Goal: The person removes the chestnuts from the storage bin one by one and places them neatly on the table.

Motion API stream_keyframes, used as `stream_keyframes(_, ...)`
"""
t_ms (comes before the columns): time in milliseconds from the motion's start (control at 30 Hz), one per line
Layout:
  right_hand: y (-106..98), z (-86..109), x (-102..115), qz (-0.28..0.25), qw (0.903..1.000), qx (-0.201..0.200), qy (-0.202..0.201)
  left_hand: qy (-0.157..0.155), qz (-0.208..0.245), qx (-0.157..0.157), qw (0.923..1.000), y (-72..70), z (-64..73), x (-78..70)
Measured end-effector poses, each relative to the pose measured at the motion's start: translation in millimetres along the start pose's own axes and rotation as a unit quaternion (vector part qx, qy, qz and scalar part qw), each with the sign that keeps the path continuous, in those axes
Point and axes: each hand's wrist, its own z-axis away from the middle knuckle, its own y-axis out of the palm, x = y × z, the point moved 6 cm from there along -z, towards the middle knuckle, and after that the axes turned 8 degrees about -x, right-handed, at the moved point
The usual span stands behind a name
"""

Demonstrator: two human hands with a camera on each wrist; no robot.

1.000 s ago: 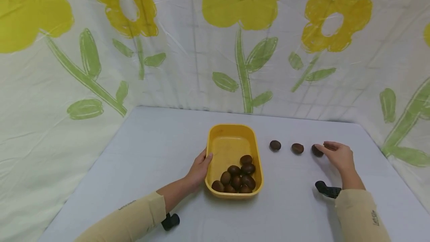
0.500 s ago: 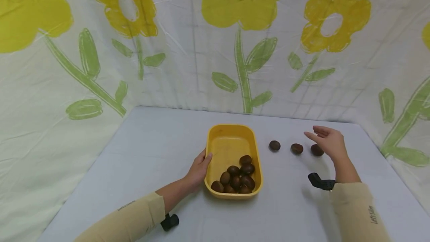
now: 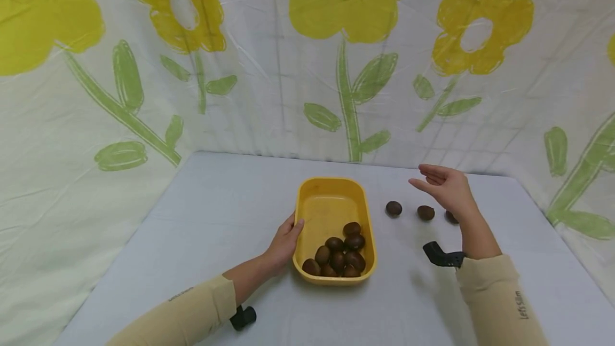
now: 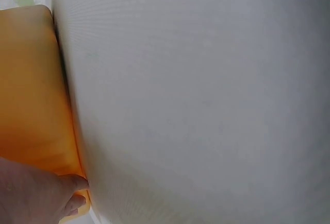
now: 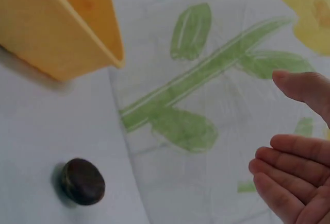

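A yellow plastic box [image 3: 314, 210] stands on the table with several dark brown chestnuts [image 3: 337, 260] heaped at its near end. My left hand [image 3: 283, 244] grips its left wall, thumb over the rim; the left wrist view shows fingers [image 4: 72, 183] against the outer side. To the right of the box, three loose chestnuts lie in a row: one nearest the box [image 3: 394, 208], a middle one [image 3: 425, 212], and a right one [image 3: 451, 217] partly covered by my right wrist. Raised above this row, my right hand [image 3: 447, 188] holds nothing, its thumb apart from the fingers.
A pale cloth covers the table [image 3: 216, 202]. Behind it hangs a white curtain [image 3: 254, 95] painted with yellow flowers and green leaves. Black camera mounts [image 3: 439, 256] sit at both wrists, under beige sleeves.
My right hand has let go of the rightmost chestnut, risen and moved left over the row. That chestnut stays on the table. The left hand and box have not moved.
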Motion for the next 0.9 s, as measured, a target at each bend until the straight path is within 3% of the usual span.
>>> stream_keyframes(433, 47, 4.0, 54, -0.070, 0.9943, 0.046, -0.066, 0.001, 0.006, 0.006, 1.0000, 0.8, -0.9, 0.7)
stream_keyframes(900, 125, 2.3, 85, -0.127, 0.9750, 0.136, -0.121, 0.001, 0.001, 0.005, 1.0000, 0.3, 0.0, -0.6)
